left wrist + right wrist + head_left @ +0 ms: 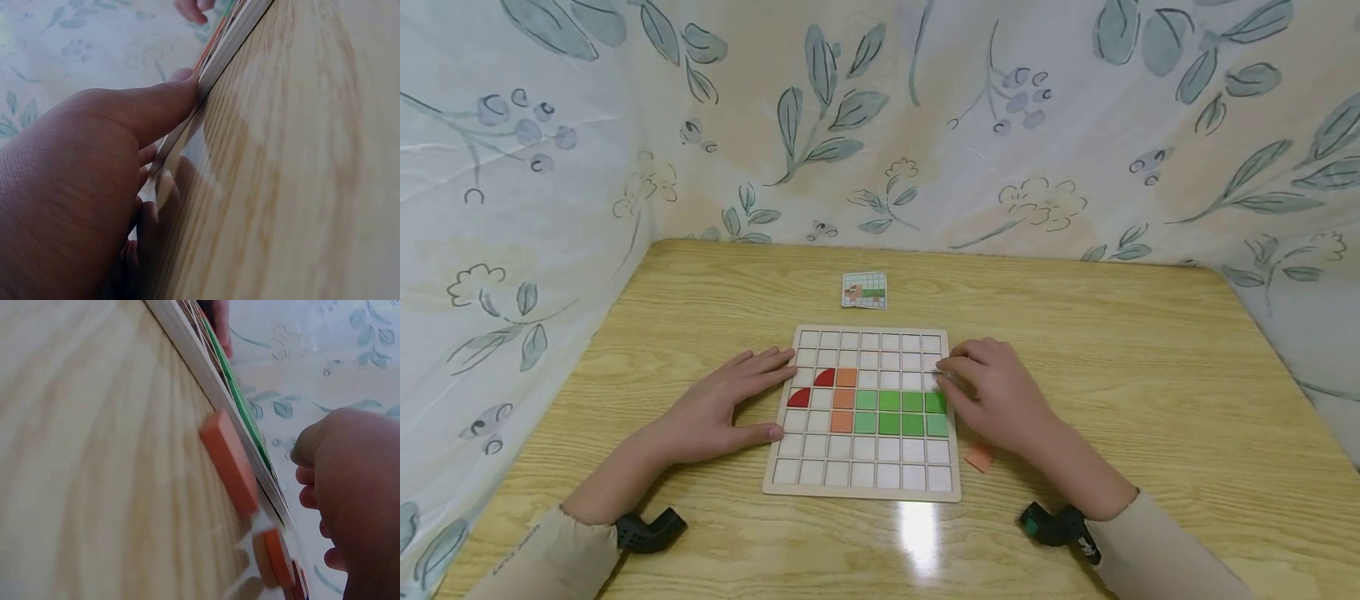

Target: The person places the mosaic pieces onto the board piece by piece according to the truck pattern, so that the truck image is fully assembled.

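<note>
A wooden grid board (880, 497) lies on the table with flat coloured tiles in its cells. It holds red quarter-round tiles (824, 378), a column of orange tiles (843, 399) and two rows of green tiles (890, 402). My left hand (718, 408) rests at the board's left edge, fingers spread; its thumb touches the rim in the left wrist view. Bent fingers of my right hand (992, 392) hover at the board's right side, above the green tiles. Whether they pinch a tile is hidden. Beside the board lies an orange tile (230, 462).
A small pattern card (864, 291) lies behind the board, picturing coloured cells on a grid. Another orange piece (279, 557) and some red ones are by the board's right edge. Patterned cloth (880, 125) hangs around the back and left of the wooden table (700, 292).
</note>
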`<state>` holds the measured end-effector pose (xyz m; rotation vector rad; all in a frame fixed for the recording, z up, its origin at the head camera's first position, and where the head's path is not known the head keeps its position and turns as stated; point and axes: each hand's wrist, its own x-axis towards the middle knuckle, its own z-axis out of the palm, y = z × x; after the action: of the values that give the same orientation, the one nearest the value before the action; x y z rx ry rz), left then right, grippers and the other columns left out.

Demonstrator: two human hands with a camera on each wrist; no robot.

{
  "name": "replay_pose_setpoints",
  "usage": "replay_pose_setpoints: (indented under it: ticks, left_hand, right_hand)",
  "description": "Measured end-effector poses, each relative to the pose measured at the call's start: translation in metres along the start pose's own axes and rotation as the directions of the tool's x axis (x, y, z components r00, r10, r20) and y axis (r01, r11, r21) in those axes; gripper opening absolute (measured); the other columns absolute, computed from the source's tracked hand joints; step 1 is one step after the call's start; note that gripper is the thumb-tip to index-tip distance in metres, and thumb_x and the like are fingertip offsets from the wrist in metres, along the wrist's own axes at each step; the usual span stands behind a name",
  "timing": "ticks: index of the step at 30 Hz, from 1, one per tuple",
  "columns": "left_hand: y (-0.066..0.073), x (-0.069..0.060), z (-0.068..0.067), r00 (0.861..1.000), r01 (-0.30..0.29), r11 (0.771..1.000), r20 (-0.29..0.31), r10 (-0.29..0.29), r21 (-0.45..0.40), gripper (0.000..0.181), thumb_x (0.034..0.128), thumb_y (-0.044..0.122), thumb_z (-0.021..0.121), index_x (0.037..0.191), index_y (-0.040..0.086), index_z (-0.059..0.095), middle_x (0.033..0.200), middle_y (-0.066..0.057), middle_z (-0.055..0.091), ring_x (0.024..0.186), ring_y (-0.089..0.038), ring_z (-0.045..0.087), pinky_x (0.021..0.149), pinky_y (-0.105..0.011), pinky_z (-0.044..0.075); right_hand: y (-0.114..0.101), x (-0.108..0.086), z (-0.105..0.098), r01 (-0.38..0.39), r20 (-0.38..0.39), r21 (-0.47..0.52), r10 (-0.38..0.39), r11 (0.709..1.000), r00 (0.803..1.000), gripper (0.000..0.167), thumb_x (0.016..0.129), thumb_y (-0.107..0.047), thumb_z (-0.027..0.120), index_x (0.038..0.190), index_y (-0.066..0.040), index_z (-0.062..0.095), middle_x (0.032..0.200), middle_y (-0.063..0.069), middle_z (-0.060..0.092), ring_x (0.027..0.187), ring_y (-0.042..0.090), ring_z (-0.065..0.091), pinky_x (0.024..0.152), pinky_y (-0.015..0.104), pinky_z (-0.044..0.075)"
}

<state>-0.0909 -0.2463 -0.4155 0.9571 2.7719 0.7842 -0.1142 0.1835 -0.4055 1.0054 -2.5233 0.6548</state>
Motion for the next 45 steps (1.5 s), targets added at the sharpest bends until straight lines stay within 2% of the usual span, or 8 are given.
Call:
replay_pose_setpoints:
  ticks: [3,6,13,17,24,35,39,45]
  left_hand:
    - [0.000,0.001,0.001,1.000,-0.004,1.000,-0.002,0.004,0.003,0.083,0.0994,0.055,0.077,0.169,0.023,0.046,0.178,0.002,0.031,0.165,-0.030,0.025,0.134,-0.054,0.016]
    - [0.000,0.001,0.001,1.000,-0.015,1.000,-0.008,0.015,0.003,0.082,0.0995,0.054,0.078,0.168,0.021,0.047,0.178,0.001,0.032,0.165,-0.031,0.026,0.135,-0.050,0.015]
    - [0.000,0.000,0.000,1.000,0.005,1.000,0.003,-0.005,-0.013,0.085,0.0974,0.057,0.079,0.168,0.023,0.047,0.178,0.004,0.031,0.166,-0.027,0.025,0.136,-0.039,0.009]
    - [0.000,0.000,0.000,1.000,-0.002,1.000,-0.003,0.002,-0.007,0.085,0.0968,0.056,0.080,0.168,0.022,0.048,0.178,0.003,0.032,0.165,-0.027,0.026,0.136,-0.038,0.010]
    - [-0.001,-0.001,0.000,1.000,0.005,1.000,0.003,-0.005,-0.004,0.086,0.0968,0.057,0.080,0.169,0.024,0.047,0.178,0.005,0.031,0.166,-0.027,0.024,0.135,-0.037,0.009]
    - [-0.002,0.000,0.002,1.000,-0.007,1.000,-0.010,0.007,-0.007,0.084,0.0986,0.053,0.079,0.169,0.021,0.047,0.178,0.001,0.032,0.165,-0.031,0.026,0.135,-0.048,0.014]
    - [-0.002,0.000,0.002,1.000,-0.004,1.000,-0.004,0.004,-0.007,0.085,0.0981,0.054,0.080,0.169,0.022,0.046,0.179,0.002,0.031,0.165,-0.030,0.026,0.136,-0.045,0.012]
    - [-0.004,0.000,0.003,1.000,-0.003,1.000,-0.009,0.003,-0.004,0.084,0.0983,0.054,0.079,0.169,0.022,0.046,0.179,0.002,0.031,0.165,-0.030,0.025,0.135,-0.046,0.013]
  right_hand:
    - [0.007,-0.007,-0.004,-0.001,-0.022,-0.008,0.000,1.000,1.000,0.016,0.096,-0.014,0.083,0.108,-0.003,0.084,0.107,0.009,0.075,0.099,0.030,0.068,0.089,0.051,0.054]
    - [0.014,-0.013,-0.008,0.001,-0.037,-0.021,-0.001,1.000,0.999,0.017,0.094,-0.012,0.084,0.108,-0.002,0.084,0.105,0.011,0.075,0.095,0.030,0.067,0.086,0.051,0.054]
    - [0.028,-0.025,-0.021,-0.025,-0.043,-0.069,0.022,0.997,0.999,0.016,0.093,-0.009,0.085,0.106,-0.002,0.083,0.103,0.012,0.075,0.092,0.032,0.067,0.082,0.051,0.055]
    - [0.036,-0.030,-0.025,-0.048,-0.047,-0.081,0.045,0.996,0.998,0.013,0.093,-0.008,0.085,0.104,-0.003,0.084,0.100,0.010,0.074,0.090,0.031,0.066,0.080,0.050,0.055]
    - [0.046,-0.035,-0.023,-0.087,-0.017,-0.071,0.086,0.994,0.996,0.014,0.097,-0.010,0.081,0.111,-0.007,0.085,0.100,0.007,0.074,0.086,0.027,0.063,0.079,0.047,0.051]
    - [0.047,-0.034,-0.021,-0.115,0.001,-0.072,0.115,0.991,0.993,0.009,0.098,-0.010,0.079,0.105,-0.005,0.084,0.101,0.008,0.076,0.092,0.029,0.068,0.084,0.051,0.054]
    - [0.046,-0.032,-0.021,-0.109,-0.019,-0.071,0.108,0.992,0.994,0.008,0.098,-0.011,0.080,0.101,-0.005,0.085,0.099,0.008,0.077,0.091,0.028,0.071,0.084,0.052,0.056]
    - [0.048,-0.032,-0.019,-0.125,-0.060,-0.087,0.120,0.988,0.991,0.008,0.095,-0.013,0.084,0.097,-0.005,0.086,0.095,0.008,0.078,0.088,0.029,0.072,0.082,0.050,0.059]
